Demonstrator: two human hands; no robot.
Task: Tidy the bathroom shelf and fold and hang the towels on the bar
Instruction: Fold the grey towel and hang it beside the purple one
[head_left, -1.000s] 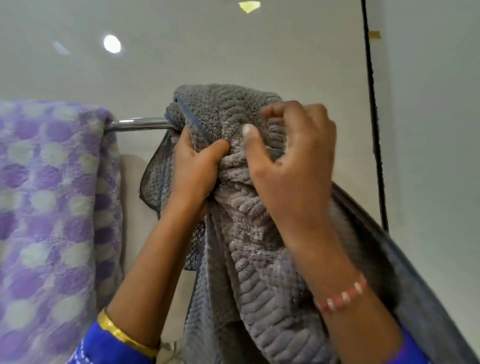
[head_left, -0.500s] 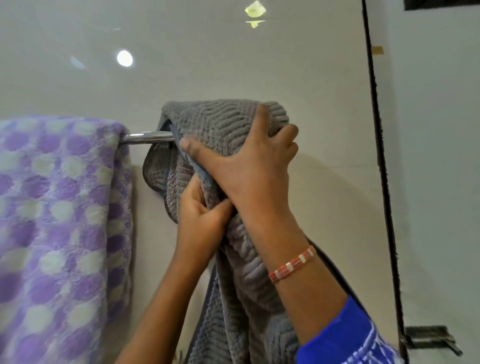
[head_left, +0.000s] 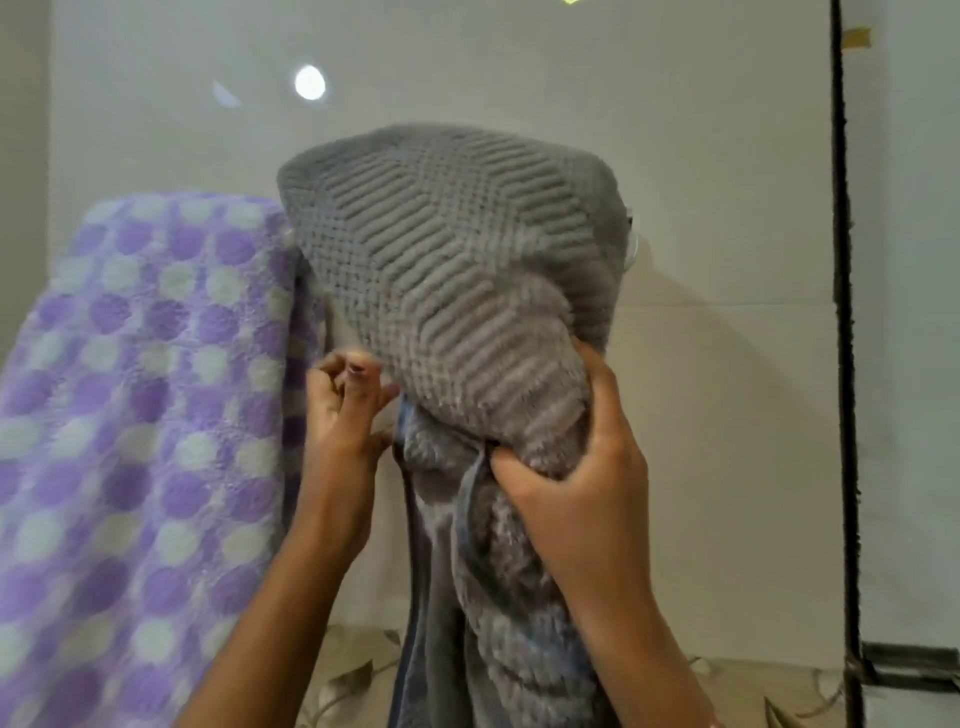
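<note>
Now, grey towel (head_left: 457, 270): draped high against the pale wall, its herringbone-ribbed top rounded into a hump, its lower part bunched and hanging straight down between the two forearms.
Right hand (head_left: 576, 467): closed around the bunched fabric at the lower right of the grey towel's hump, thumb pressed into the folds, fingers wrapped over the side.
Left hand (head_left: 343, 415): just left of the grey towel's gathered part, fingers curled and partly spread; whether the fingertips pinch the towel's edge or only touch it cannot be told.
Purple towel (head_left: 140, 415): hangs left of the grey towel, touching its left edge, patterned with purple and white dots, blurred.
Bar: hidden behind the grey towel; only a small shiny fitting (head_left: 632, 249) peeks out at the towel's right edge.
Wall (head_left: 701, 182): behind the grey towel, plain and glossy.
</note>
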